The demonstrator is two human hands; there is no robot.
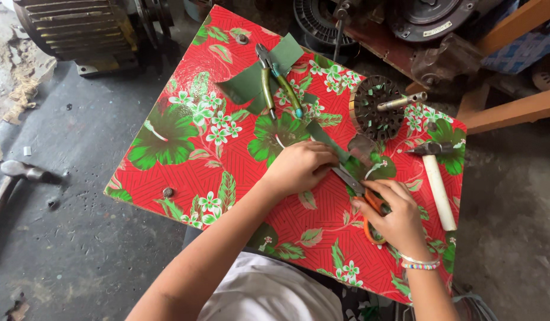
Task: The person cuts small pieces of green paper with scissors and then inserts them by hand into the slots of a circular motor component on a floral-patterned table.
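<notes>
The right hand (394, 223) is closed around the orange handles of a pair of scissors (361, 196), with the fingers through the loops. The blades point up and to the left from this grip and meet a narrow green strip (328, 141) of sheet material. The left hand (298, 166) is closed on this strip, pinching it just above the blades, so the two hands are close together with the strip and blades between them.

All this happens over a small table (168, 178) covered with a red cloth with green leaves and white flowers. The right hand is near the table's lower right edge; below it only a little cloth remains before the edge. To the left of the left hand there is a wide free part of the cloth up to the left edge.

Above the hands, further up the strip, lie green-handled pliers (281, 86) on a bigger green sheet (251, 83), well apart from the grip. To the upper right of the scissors stands a round slotted metal core (376, 107), and a hammer (435, 178) with a white handle lies just right of the right hand, near the right edge. On the grey floor far left lies another hammer (10, 178).
</notes>
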